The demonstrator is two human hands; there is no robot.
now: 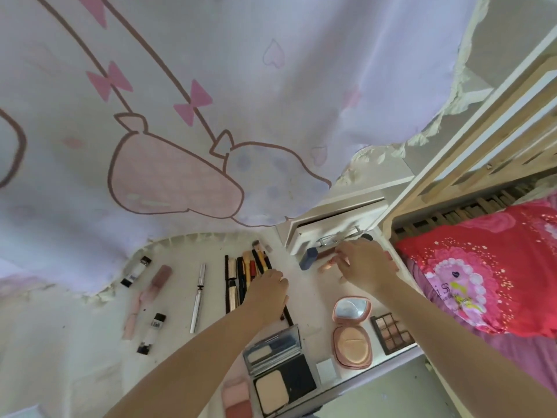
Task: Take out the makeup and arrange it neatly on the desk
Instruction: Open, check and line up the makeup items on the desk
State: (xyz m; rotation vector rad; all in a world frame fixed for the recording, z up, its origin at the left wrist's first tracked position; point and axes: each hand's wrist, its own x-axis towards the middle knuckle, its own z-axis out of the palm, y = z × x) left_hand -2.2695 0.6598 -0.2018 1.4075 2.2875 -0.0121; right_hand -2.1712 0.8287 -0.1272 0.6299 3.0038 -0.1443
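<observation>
Head view shows the right hand [366, 265] near the tabletop's [90, 357] far right corner, just in front of the open drawer [334, 229], fingers curled round a small pinkish tube [327, 265]; the left hand [266, 292] rests on the bundle of pencils and brushes [250, 267], though I cannot tell whether it grips them. To do this step well, I would judge that the tube should be laid parallel with the row, leaving even gaps. A dark blue bottle [308, 258] stands just beside the tube and could tip. Near the front edge lie a pink compact [351, 330], an eyeshadow palette [391, 333] and a powder case [277, 366]; a silver wand [198, 297] lies left of the bundle.
</observation>
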